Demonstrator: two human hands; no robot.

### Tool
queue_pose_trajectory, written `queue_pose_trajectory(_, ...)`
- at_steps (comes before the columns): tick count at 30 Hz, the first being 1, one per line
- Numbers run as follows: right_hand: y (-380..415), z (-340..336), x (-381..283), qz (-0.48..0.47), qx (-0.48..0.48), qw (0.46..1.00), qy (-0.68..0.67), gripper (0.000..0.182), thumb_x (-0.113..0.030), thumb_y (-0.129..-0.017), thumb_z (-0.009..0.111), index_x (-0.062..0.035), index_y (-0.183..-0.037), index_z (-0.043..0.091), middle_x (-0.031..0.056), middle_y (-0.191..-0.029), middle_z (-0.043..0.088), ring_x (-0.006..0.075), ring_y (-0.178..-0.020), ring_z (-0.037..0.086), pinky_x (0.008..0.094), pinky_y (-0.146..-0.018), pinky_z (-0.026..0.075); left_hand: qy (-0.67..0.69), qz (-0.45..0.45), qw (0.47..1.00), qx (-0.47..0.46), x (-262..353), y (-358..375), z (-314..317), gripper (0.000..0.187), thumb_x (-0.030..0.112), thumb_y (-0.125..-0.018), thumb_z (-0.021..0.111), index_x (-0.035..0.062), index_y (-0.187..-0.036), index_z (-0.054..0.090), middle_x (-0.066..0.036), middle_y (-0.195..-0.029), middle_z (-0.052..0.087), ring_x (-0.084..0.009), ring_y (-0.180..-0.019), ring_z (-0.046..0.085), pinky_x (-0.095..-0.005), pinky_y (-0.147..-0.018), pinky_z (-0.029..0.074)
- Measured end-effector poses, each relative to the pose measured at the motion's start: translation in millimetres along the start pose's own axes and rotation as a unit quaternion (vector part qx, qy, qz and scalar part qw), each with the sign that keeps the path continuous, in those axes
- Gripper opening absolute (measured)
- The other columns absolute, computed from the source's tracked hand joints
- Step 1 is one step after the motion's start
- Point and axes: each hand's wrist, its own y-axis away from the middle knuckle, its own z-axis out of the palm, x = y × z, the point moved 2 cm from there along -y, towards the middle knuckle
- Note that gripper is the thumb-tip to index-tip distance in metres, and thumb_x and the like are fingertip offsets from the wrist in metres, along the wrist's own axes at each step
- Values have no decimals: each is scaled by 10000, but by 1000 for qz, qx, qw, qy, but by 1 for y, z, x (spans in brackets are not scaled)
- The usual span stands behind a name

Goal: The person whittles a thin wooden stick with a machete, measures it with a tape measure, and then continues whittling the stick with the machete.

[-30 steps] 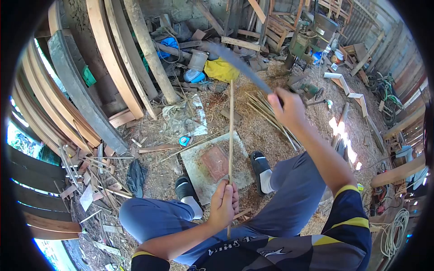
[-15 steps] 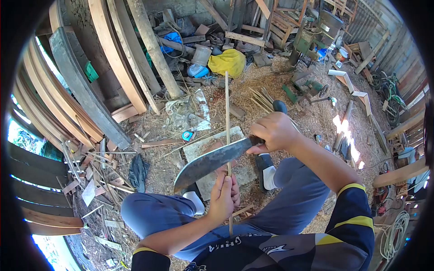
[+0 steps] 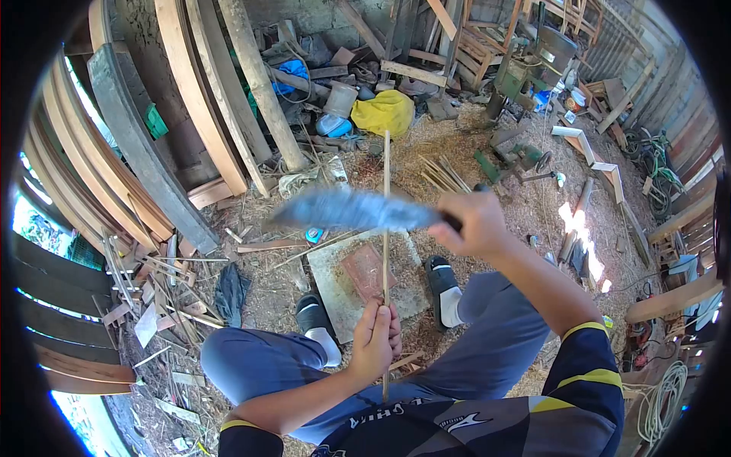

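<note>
Holds a thin wooden stick [image 3: 386,268] nearly upright at centre frame, gripping toward its lower end with the left hand [image 3: 375,339], fingers closed around it. Grips a broad machete [image 3: 350,211] by its dark handle just right of centre, with the right hand's [image 3: 476,221] fingers wrapped tight. Crosses the stick in view with the motion-blurred blade; cannot tell whether touching. Below the blade, see a reddish block [image 3: 368,272] on a pale slab [image 3: 329,293] between the feet. At upper centre, see a greyish bucket-like container [image 3: 340,100], with a blue-and-white container [image 3: 333,126] just below and a yellow bag-like bundle [image 3: 383,113] to the right; cannot make out any contents.
</note>
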Motion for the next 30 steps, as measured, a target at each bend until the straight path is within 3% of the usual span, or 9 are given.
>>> queue_pose_trajectory(4, 7, 17, -12, -98, -87, 988, 77, 438, -522, -823, 755, -118, -769, 595, 47, -599, 554, 277, -526, 602, 392, -505, 464, 12, 0, 1000, -13, 2, 0, 4, 187, 247, -1119, 372, 107, -1017, 446, 40, -705, 338, -52, -542, 293, -223, -451, 286)
queue_pose_trajectory(12, -13, 13, 15, -161, -42, 979, 118, 505, -603, -809, 724, -109, -781, 622, 40, -606, 577, 241, -522, 612, 368, -478, 462, 22, -14, 999, -20, 7, -6, 3, 196, 264, -1118, 378, 113, -1014, 448, 41, -705, 338, -51, -540, 288, -222, -455, 276)
queue_pose_trajectory(15, -28, 6, 50, 35, 21, 981, 188, 479, -576, -876, 674, -101, -843, 719, 94, -605, 598, 308, -561, 638, 415, -523, 496, 21, -42, 999, -11, -6, 4, -1, 189, 263, -1116, 387, 113, -1021, 453, 39, -709, 348, -50, -541, 289, -221, -458, 277)
queue_pose_trajectory(18, -31, -22, 89, 209, 137, 954, 162, 533, -558, -960, 585, -72, -753, 659, 126, -593, 581, 307, -542, 617, 416, -515, 485, 13, -28, 999, -33, -1, 12, 4, 178, 260, -1115, 392, 114, -1037, 459, 36, -720, 361, -48, -547, 296, -218, -463, 285)
queue_pose_trajectory(20, -18, -18, 104, 230, 181, 953, 79, 599, -565, -1007, 521, -56, -702, 606, 109, -548, 549, 262, -465, 569, 383, -465, 455, 12, 6, 1000, -28, 7, 5, 3, 176, 261, -1116, 392, 114, -1051, 462, 34, -730, 371, -46, -555, 306, -215, -465, 295)
queue_pose_trajectory(21, -17, -15, 96, 309, 149, 938, -56, 611, -571, -1016, 499, -63, -689, 582, 86, -537, 528, 226, -436, 529, 358, -441, 427, 13, 19, 1000, -10, 7, -1, -2, 177, 264, -1116, 390, 114, -1058, 463, 34, -735, 376, -44, -561, 312, -214, -467, 302)
queue_pose_trajectory(23, -12, -1, 61, 447, 70, 834, -317, 635, -585, -1036, 455, -76, -664, 533, 40, -514, 487, 154, -379, 451, 309, -394, 372, -1, 34, 999, 3, 11, -5, -9, 166, 260, -1115, 398, 111, -1084, 464, 27, -760, 410, -42, -582, 340, -213, -473, 332)
queue_pose_trajectory(26, -15, 20, 25, 456, 36, 780, -427, 575, -590, -1043, 434, -84, -785, 519, -23, -539, 462, 85, -360, 406, 252, -361, 333, -17, 50, 998, -13, 15, -3, -5, 146, 242, -1112, 413, 106, -1093, 464, 16, -780, 437, -43, -593, 360, -216, -484, 349)
queue_pose_trajectory(30, -14, 35, 9, 421, -27, 802, -423, 538, -535, -1035, 513, -72, -764, 555, -36, -533, 457, 73, -372, 390, 259, -369, 304, -19, 52, 998, -30, 14, -2, -2, 127, 223, -1107, 429, 103, -1104, 468, 8, -794, 449, -44, -610, 380, -216, -502, 359)
